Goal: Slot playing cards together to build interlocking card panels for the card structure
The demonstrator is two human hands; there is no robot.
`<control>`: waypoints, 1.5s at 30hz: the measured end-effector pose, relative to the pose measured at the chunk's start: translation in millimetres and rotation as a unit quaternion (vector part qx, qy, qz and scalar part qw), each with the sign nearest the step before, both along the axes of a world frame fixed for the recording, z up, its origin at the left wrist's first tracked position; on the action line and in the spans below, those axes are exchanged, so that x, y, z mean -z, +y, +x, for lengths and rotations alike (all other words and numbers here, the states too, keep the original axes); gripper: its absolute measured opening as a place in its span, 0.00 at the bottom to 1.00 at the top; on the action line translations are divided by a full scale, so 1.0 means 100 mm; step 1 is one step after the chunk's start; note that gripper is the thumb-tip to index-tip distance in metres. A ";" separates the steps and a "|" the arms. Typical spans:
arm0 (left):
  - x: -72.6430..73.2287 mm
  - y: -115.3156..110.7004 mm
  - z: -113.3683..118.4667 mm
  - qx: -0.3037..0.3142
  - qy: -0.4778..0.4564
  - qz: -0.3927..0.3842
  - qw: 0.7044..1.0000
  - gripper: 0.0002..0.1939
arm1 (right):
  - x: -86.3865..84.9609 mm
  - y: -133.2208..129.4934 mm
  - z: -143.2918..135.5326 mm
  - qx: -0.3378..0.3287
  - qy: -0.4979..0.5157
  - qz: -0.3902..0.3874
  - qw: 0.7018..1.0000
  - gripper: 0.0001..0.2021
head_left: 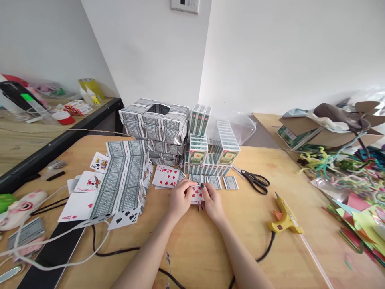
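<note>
Between my two hands is a playing card (pixel 196 194) with red hearts, held at its edges. My left hand (pixel 181 196) pinches its left side, and my right hand (pixel 212 200) grips the right side. Just beyond my fingers, cards lie face down in a row (pixel 231 182) on the table. A fanned group of heart cards (pixel 165 176) rests face up to the left of them. Farther left stands a folded structure of joined cards (pixel 120 176), patterned backs outward. Behind, box-shaped card constructions (pixel 153 120) are stacked, one with a dark opening on top.
Green card boxes (pixel 198 154) are stacked at the back centre. Black scissors (pixel 255 180) and a yellow glue gun (pixel 284 216) lie on the right, its black cord running under my arms. Coloured scraps (pixel 355 216) cover the far right. White cables (pixel 60 265) cross the left side.
</note>
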State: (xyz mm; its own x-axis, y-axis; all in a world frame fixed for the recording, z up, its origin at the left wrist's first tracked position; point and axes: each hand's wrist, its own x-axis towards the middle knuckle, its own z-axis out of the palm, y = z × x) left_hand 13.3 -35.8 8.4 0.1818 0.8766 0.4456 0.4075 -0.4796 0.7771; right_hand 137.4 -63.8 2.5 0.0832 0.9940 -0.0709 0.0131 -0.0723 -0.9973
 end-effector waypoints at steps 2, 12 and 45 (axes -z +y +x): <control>-0.01 0.00 -0.01 0.015 0.008 0.011 1.000 0.13 | -0.02 0.00 0.01 -0.004 0.024 -0.006 1.000 0.12; 0.01 -0.02 -0.03 0.021 0.010 0.002 1.000 0.15 | 0.02 0.02 0.00 -0.018 0.044 -0.012 0.999 0.12; 0.07 -0.07 0.00 -0.051 -0.017 -0.006 0.999 0.08 | 0.10 0.02 0.05 0.115 -0.374 0.167 0.905 0.11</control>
State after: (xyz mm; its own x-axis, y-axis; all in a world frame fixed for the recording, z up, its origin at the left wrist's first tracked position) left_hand 13.0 -42.3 1.1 0.0770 0.8953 0.4389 0.4263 -0.4274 0.7972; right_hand 142.3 -61.9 -7.1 0.1905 0.9000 0.3921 0.7171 0.1452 -0.6817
